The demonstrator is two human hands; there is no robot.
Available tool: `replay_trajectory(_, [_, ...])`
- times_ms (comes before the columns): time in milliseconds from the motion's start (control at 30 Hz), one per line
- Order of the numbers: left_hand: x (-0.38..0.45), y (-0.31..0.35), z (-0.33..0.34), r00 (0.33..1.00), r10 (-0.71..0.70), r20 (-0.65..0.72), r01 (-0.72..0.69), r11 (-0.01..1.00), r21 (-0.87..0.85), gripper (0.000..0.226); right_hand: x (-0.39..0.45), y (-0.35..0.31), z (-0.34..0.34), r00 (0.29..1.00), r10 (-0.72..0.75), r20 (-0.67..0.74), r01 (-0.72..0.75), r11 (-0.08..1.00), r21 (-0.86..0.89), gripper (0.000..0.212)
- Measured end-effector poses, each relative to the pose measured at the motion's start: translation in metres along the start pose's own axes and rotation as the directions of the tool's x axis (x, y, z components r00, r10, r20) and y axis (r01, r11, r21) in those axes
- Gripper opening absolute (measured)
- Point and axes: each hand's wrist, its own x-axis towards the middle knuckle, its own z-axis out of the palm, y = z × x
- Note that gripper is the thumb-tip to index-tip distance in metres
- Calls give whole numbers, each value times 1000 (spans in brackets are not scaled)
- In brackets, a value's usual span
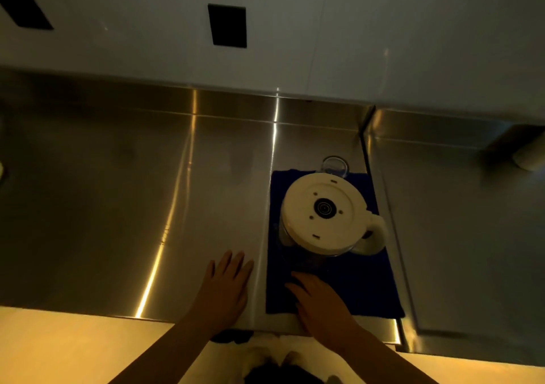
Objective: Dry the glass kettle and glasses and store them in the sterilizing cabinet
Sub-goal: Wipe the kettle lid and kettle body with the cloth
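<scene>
ok so the glass kettle point(324, 215) sits upside down on a dark blue towel point(356, 283), white base facing up w/ the round black connector in the middle, white handle sticking out to the right. Towel lies flat on a steel counter point(118, 192), right by the seam where the next steel section starts. One glass point(334, 166) stands just behind the kettle at the far edge of the towel, partly hidden by the kettle base, can't tell which way up it is tbh

Left hand point(225, 285) is flat over the bare counter just left of the towel, fingers straight and spread, holding nothing. Right hand point(320, 301) is over the near part of the towel, fingers relaxed & pointing toward the kettle, not gripping anything, close to the kettle but not touching it

Lighting's pretty dim, white wall point(383, 30) behind w/ two black rectangular panels point(227, 25)
</scene>
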Motion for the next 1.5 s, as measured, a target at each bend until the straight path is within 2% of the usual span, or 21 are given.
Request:
replay_trajectory(100, [3,19,3,999,-37,23,38,998,-49,56,-8,7,-6,999,-40,-17,40,999,-17,51])
replay_trajectory(200, [3,35,10,996,-82,20,83,990,-115,57,-13,12,-11,997,-45,-62,48,998,45,47])
replay_trajectory(400, [5,97,9,986,-106,-132,65,957,-282,61,-37,54,-48,992,17,-128,12,975,220,46])
replay_trajectory(467, [9,126,10,962,-221,-162,143,909,-392,65,-47,80,-62,987,41,-153,-3,970,245,44])
replay_trajectory(567, [12,167,12,889,-432,-149,284,777,-561,68,-55,123,-82,983,66,-171,-18,963,270,44])
replay_trajectory(667, [18,202,14,839,-523,-151,328,707,-626,74,-52,156,-97,983,48,-178,1,965,264,46])
replay_trajectory(767, [25,232,11,825,-526,-205,325,740,-589,80,-44,175,-107,983,49,-177,13,944,331,49])
replay_trajectory(933, [35,260,-10,794,-504,-340,310,817,-487,89,-32,172,-109,997,-29,-71,58,888,456,59])
replay_trajectory(1100, [35,262,-17,762,-519,-388,338,829,-445,80,-32,155,-109,998,36,-60,3,833,554,57])
replay_trajectory(1233, [34,260,-23,733,-566,-377,345,787,-512,73,-47,141,-113,992,-124,-34,122,825,552,50])
replay_trajectory(1367, [28,255,-18,737,-536,-412,312,810,-496,67,-54,126,-112,982,-189,-31,173,804,569,51])
replay_trajectory(1500, [26,253,-16,725,-560,-400,339,796,-501,71,-53,126,-115,969,-248,2,203,796,570,55])
